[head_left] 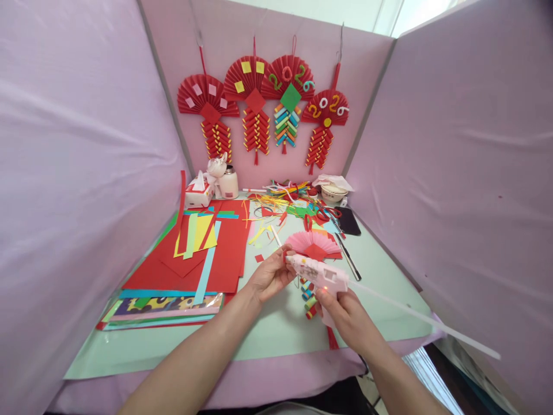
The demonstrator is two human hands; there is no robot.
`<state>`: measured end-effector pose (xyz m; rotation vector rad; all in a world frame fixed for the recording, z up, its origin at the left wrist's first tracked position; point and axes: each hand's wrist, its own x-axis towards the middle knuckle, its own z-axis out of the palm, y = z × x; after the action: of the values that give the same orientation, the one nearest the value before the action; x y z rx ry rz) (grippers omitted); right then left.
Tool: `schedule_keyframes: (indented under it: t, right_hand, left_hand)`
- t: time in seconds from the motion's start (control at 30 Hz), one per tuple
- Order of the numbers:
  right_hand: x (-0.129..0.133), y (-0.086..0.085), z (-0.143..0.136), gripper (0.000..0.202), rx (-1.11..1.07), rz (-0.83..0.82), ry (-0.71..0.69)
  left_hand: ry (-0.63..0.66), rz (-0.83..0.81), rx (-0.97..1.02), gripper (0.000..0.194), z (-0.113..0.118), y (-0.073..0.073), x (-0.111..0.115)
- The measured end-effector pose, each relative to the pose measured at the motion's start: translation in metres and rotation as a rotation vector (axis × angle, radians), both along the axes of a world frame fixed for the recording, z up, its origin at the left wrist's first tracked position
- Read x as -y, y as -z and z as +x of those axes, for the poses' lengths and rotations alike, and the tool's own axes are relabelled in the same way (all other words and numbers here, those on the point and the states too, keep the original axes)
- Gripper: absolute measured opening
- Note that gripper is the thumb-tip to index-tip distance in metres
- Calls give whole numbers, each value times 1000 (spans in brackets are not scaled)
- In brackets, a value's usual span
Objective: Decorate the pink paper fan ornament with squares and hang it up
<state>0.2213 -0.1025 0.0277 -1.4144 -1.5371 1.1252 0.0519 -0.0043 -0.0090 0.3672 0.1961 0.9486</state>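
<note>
My right hand (343, 314) is closed around the handle of a pink glue gun (317, 274), whose small orange light glows. A long pale glue stick (423, 317) sticks out of its back end to the right. The nozzle points left at a small red piece (286, 256) pinched in my left hand (274, 274). Behind and below the gun lies a pink paper fan (309, 242) with a red centre. Coloured paper rolls (310, 300) and a red tassel (332, 338) hang below it, partly covered by the gun.
Red sheets (228, 253) and paper strips cover the table's left side. A tissue box (200, 193), a flask (228, 183), loose strips, scissors (330, 213), a bowl (333, 192) and a phone (348, 221) stand or lie farther back. Several red fan decorations (254, 80) hang on the back wall.
</note>
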Motion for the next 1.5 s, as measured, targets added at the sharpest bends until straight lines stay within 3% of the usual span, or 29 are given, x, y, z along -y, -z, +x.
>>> schedule_keyframes:
  t: [0.57, 1.5]
  right_hand:
    - [-3, 3, 1, 46, -16, -5, -25]
    - [-4, 3, 1, 43, -28, -14, -34]
  left_hand:
    - [-68, -69, -134, 22, 2, -7, 2]
    - [-50, -74, -119, 22, 2, -5, 2]
